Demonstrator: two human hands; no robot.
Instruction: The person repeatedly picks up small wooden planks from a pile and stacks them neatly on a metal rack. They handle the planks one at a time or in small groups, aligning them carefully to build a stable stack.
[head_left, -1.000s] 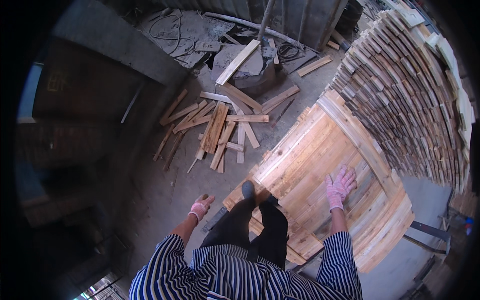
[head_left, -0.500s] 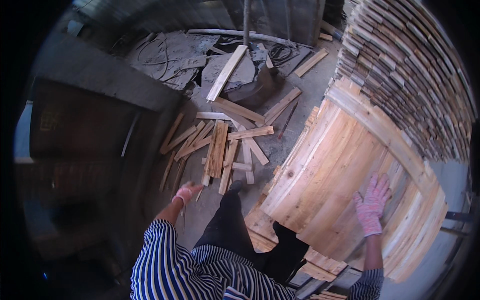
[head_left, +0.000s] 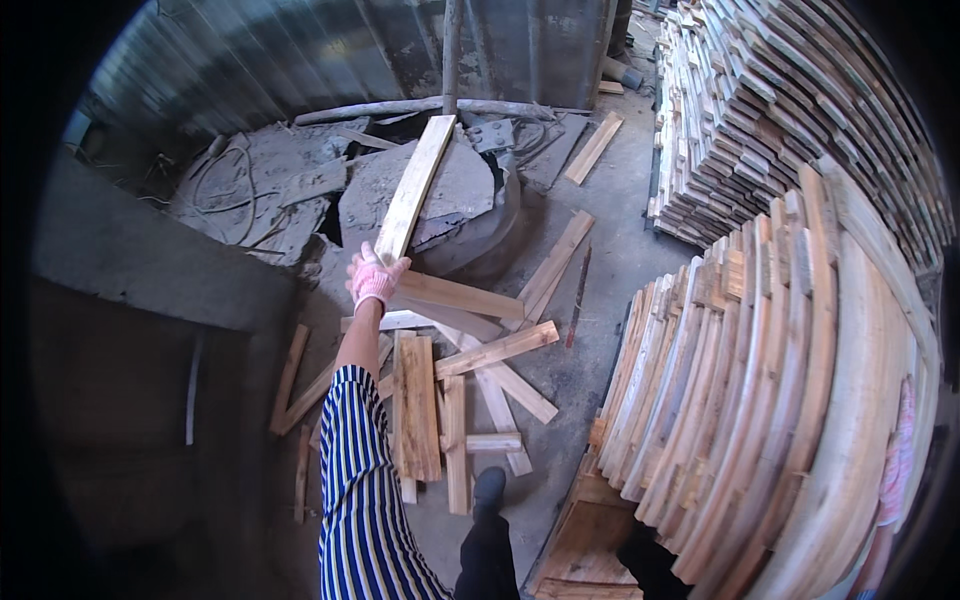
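My left hand (head_left: 375, 279), in a pink and white knit glove, reaches out and grips the near end of a pale wooden board (head_left: 418, 188). That board slants across a round grey slab (head_left: 468, 190). My right hand (head_left: 898, 455), in the same kind of glove, rests flat along the top of a tall stack of wooden boards (head_left: 735, 370) at the right. It shows narrowly near the picture's rim, with its fingers stretched out. Below my left hand lies a loose heap of short boards (head_left: 416, 400).
A higher stack of thin boards (head_left: 760, 120) stands at the far right. Corrugated metal sheeting (head_left: 330, 60) closes off the back. A dark, low structure (head_left: 130, 380) is at the left. One short board (head_left: 594, 148) and a thin reddish stick (head_left: 579, 300) lie on the floor.
My left hand has moved forward from beside the heap to the end of the slanting board and taken hold of it. The view has tilted, and my right hand appears nearer the right rim.
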